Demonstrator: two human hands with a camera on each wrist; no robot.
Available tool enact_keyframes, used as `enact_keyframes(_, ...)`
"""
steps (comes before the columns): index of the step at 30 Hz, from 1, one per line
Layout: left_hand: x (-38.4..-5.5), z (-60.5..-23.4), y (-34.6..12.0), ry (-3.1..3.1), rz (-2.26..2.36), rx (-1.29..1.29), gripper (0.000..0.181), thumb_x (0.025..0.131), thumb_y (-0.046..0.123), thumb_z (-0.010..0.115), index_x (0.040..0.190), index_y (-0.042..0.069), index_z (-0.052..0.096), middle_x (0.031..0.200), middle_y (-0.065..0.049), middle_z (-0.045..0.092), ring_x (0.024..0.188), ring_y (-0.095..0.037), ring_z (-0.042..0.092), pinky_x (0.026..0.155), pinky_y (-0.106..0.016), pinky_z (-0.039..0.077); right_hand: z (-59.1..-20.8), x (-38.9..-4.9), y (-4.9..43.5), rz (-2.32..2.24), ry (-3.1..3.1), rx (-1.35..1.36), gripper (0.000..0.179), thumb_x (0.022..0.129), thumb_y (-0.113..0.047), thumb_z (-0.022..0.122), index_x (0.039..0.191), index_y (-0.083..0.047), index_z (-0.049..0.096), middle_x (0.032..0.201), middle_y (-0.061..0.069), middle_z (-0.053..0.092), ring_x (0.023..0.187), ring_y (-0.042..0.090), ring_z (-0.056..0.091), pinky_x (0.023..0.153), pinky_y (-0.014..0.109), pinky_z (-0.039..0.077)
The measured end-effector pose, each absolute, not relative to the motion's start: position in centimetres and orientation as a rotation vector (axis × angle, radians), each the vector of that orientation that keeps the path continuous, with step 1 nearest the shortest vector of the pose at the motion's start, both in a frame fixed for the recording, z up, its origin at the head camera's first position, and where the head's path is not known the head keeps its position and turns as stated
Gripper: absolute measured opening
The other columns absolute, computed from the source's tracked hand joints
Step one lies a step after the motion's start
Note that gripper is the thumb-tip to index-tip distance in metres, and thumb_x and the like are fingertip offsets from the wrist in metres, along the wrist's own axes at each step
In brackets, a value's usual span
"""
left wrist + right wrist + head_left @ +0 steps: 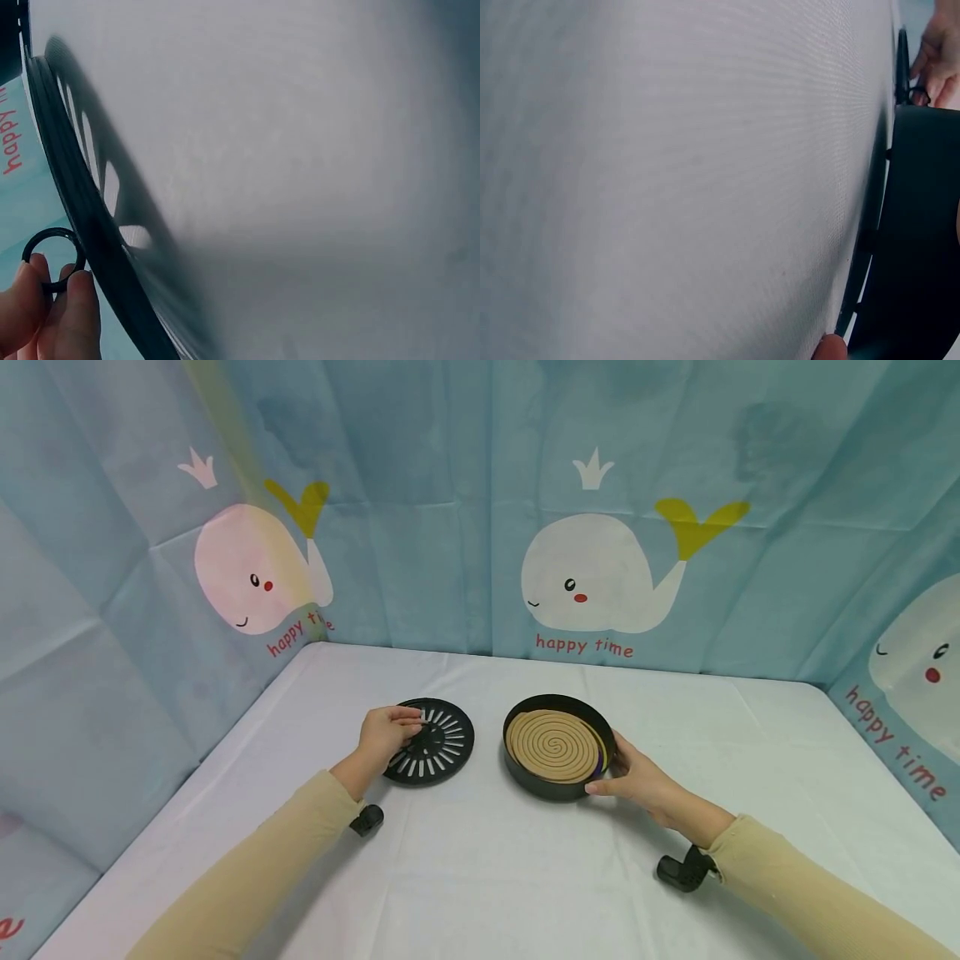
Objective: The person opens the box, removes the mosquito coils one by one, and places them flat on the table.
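My left hand (384, 737) pinches a small black ring handle (55, 232) between thumb and fingers. The ring stands on a round black lid (432, 740) with radiating slots. In the left wrist view the lid is seen edge-on, close over the cloth, its slotted shadow beside it. To its right sits a shallow round black tin (537, 784) with a tan mosquito coil (556, 746) in it. A strip of yellow and purple shows beside the coil. My right hand (639, 782) grips the tin's right side, thumb at the near wall and fingers on the far side, partly hidden.
A white cloth (480, 877) covers the table. Behind it hangs a blue curtain (435, 543) printed with whales. A black wrist camera (682, 870) hangs under the right forearm, another one (367, 820) under the left.
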State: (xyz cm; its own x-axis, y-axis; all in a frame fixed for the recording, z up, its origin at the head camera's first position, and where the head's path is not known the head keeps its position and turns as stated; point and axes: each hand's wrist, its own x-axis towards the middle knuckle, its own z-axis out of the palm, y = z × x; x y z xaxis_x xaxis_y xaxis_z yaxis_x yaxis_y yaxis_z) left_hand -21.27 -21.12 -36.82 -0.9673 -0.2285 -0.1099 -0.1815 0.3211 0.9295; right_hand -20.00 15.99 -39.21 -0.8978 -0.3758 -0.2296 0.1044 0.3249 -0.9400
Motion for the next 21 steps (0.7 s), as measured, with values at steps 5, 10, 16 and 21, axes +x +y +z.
enact_keyframes(5,-21.4,-36.9,-21.1,-2.525,-1.775,0.4,0.028,0.095,-0.004,0.059,0.122,-0.008,0.062,0.116,-0.019,0.067,0.106,-0.027,0.064,0.081,-0.033,0.051,-39.1,-20.0,16.0,-1.599,2.188,-0.235,0.114,0.079,-0.015,0.083,0.158,-0.012,0.001,0.16,0.024,0.004,0.145,0.043,0.004,0.115,0.055,0.011)
enact_keyframes(10,-21.5,-37.1,-21.2,-2.526,-1.767,0.408,0.029,0.096,-0.004,0.057,0.124,-0.008,0.06,0.12,-0.019,0.065,0.107,-0.027,0.063,0.08,-0.031,0.051,-39.2,-20.0,15.9,-1.599,2.182,-0.238,0.114,0.08,-0.015,0.082,0.158,-0.012,0.0,0.16,0.024,0.003,0.145,0.043,0.003,0.115,0.055,0.01)
enact_keyframes(16,-21.2,-36.5,-21.2,-2.501,-1.766,0.402,0.033,0.097,-0.004,0.055,0.129,-0.007,0.057,0.126,-0.02,0.061,0.112,-0.029,0.06,0.084,-0.033,0.05,-39.2,-20.0,16.0,-1.593,2.183,-0.242,0.114,0.079,-0.015,0.083,0.158,-0.012,0.0,0.159,0.024,0.004,0.145,0.044,0.004,0.115,0.056,0.011)
enact_keyframes(21,-21.0,-35.7,-21.0,-2.473,-1.803,0.389,0.038,0.097,-0.003,0.054,0.136,-0.007,0.051,0.131,-0.021,0.058,0.12,-0.031,0.056,0.094,-0.038,0.048,-39.0,-20.0,16.1,-1.576,2.174,-0.236,0.112,0.081,-0.014,0.081,0.157,-0.012,-0.002,0.16,0.024,0.003,0.144,0.044,0.004,0.114,0.057,0.01)
